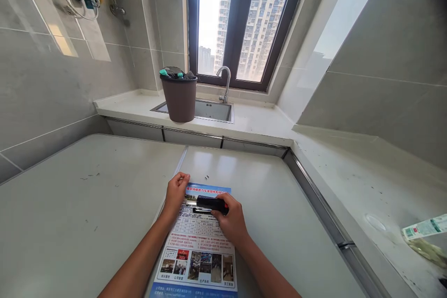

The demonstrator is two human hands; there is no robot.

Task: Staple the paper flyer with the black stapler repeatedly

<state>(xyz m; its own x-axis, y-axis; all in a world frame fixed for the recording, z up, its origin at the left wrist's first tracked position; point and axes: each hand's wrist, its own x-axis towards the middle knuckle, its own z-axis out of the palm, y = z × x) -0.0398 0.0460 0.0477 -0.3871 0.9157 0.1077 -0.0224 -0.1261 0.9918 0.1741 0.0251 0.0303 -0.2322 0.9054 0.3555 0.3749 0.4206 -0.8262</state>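
A printed flyer (pixel 200 242) with red and blue text, a table and small photos lies on the pale tabletop. My right hand (pixel 233 221) is wrapped round a black stapler (pixel 210 204) with a bit of red at its rear. The stapler lies crosswise over the flyer's upper part, its metal front pointing left. At the flyer's upper left edge, my left hand (pixel 175 198) is closed with its fingers curled, close to the stapler's front. It appears to pinch the flyer there, though the fingertips are partly hidden. Small metal staples (pixel 206 177) lie just beyond the flyer's top edge.
Beyond the table (pixel 115 214), a white counter (pixel 253 118) holds a sink (pixel 213 110) with a faucet (pixel 226 84). A brown bin (pixel 179 100) with a dark liner stands at the sink. A green-and-white package (pixel 426 227) lies on the right ledge.
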